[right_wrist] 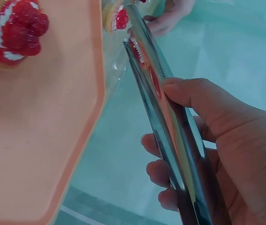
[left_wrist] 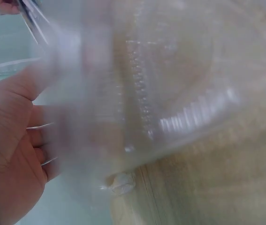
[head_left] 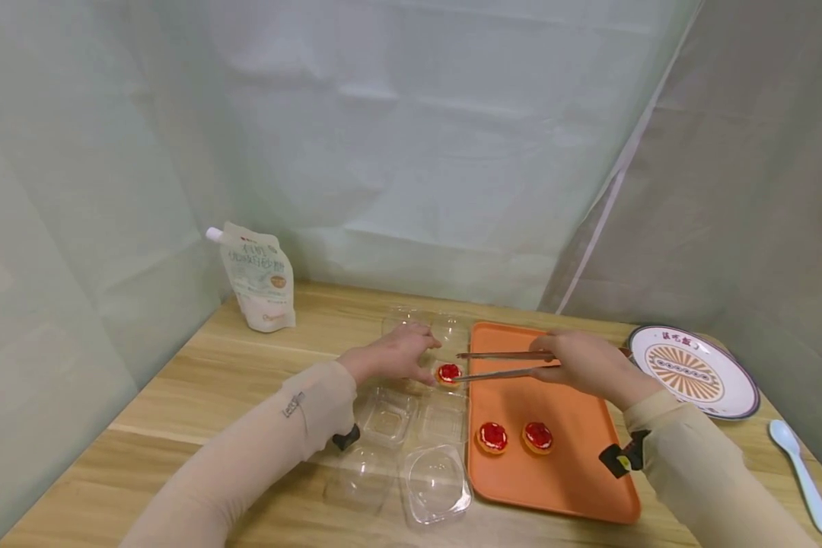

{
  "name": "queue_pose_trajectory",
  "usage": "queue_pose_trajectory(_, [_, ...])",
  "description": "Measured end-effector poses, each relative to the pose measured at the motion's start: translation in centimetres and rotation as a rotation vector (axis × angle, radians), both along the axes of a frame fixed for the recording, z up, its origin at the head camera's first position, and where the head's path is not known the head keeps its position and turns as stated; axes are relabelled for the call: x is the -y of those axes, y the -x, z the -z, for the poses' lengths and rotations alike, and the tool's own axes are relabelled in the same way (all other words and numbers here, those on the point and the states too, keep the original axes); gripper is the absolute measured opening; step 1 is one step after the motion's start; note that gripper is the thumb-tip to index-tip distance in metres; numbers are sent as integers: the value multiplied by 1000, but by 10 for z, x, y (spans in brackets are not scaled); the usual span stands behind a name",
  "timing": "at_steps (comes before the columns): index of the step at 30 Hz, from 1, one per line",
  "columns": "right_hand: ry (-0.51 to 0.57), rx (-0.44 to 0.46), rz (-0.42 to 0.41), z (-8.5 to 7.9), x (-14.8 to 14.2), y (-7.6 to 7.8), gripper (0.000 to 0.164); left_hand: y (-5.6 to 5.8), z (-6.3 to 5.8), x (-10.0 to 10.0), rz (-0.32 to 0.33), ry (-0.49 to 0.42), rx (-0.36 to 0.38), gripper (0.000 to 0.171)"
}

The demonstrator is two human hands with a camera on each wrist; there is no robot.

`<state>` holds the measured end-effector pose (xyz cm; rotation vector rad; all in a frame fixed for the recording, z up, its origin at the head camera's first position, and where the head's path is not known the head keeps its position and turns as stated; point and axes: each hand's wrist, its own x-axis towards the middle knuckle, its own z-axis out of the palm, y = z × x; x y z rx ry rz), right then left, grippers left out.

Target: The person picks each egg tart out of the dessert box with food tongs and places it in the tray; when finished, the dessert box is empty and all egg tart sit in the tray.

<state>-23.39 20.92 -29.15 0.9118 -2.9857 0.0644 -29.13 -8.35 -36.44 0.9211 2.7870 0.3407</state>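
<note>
My right hand grips metal tongs, which reach left across the orange tray's far part. The tong arms are spread apart, and the nearer tip overlaps a red-topped tart in a clear plastic container. Just left of that tart is my left hand, its thumb and fingers apart around the container's left side. In the left wrist view, blurred clear plastic hides the fingertips of the left hand. Two more red-topped tarts, a left one and a right one, sit on the tray.
Several clear containers, one with its lid nearest me, stand left of the tray. A white spouted pouch is at the back left. On the right are a patterned plate and a pale blue spoon.
</note>
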Motion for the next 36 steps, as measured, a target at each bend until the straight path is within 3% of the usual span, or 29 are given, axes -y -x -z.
queue_pose_trajectory(19, [-83,14,-70,-9,19,15,26,3,2,-1,-4,-25,-4,71])
queue_pose_trajectory(25, [-82,26,-103,-13,21,22,18,4,1,-2,-5,-20,-8,70])
queue_pose_trajectory(36, [-130,-34,-115,-13,33,28,23,4,3,-2,1,-41,-8,71])
